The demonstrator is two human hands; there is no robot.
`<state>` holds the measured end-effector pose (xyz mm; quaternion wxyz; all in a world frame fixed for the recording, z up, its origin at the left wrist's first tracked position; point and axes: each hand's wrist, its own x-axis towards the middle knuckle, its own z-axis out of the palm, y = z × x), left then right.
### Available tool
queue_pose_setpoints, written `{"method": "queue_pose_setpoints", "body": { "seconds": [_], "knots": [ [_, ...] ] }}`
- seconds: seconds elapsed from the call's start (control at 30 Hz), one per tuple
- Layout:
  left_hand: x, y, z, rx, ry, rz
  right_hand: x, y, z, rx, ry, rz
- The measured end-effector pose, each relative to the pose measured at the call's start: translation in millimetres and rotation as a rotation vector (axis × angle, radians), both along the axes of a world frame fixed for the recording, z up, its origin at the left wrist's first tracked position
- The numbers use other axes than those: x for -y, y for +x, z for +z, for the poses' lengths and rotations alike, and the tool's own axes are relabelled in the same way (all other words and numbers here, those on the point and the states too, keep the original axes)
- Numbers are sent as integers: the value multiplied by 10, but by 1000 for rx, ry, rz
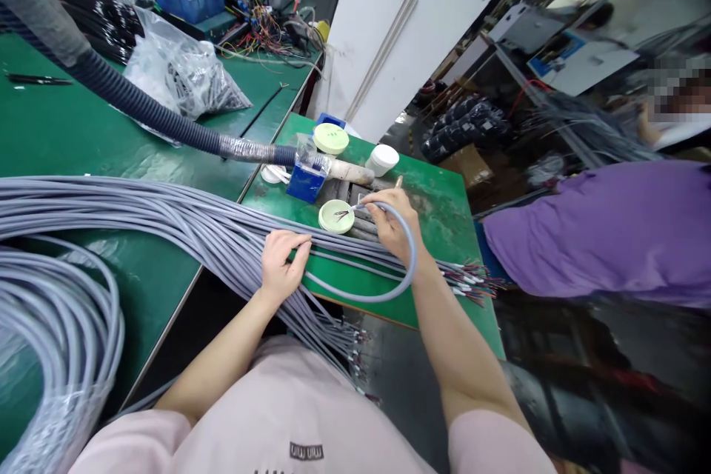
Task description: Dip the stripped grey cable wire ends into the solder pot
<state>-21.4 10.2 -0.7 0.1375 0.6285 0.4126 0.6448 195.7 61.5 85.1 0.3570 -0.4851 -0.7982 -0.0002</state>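
Observation:
A thick bundle of grey cables (167,218) runs across the green bench, its stripped coloured wire ends (472,283) fanning out at the right. My left hand (282,261) rests on the bundle, fingers pinched on one grey cable. My right hand (392,222) grips the end of a looped grey cable (383,295) and holds its stripped wire tips over a small pale-green dish (336,216). The loop curves round behind my right wrist.
A corrugated dark hose (138,107) ends by a blue box (306,178). A pale-green lid (331,138) and a white jar (383,159) stand behind. Coiled grey cables (49,333) lie at left, a plastic bag (178,74) farther back. A person in purple (600,233) is at right.

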Motion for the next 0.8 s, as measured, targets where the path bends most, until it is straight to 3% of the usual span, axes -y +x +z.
{"method": "queue_pose_setpoints", "body": {
  "seconds": [0.4, 0.8],
  "knots": [
    [-6, 8, 0, 15, 2, -14, -166, -126, -189, 154, 34, 46],
    [-13, 9, -2, 3, -6, -12, -132, -228, -69, 257, 29, 97]
  ]
}}
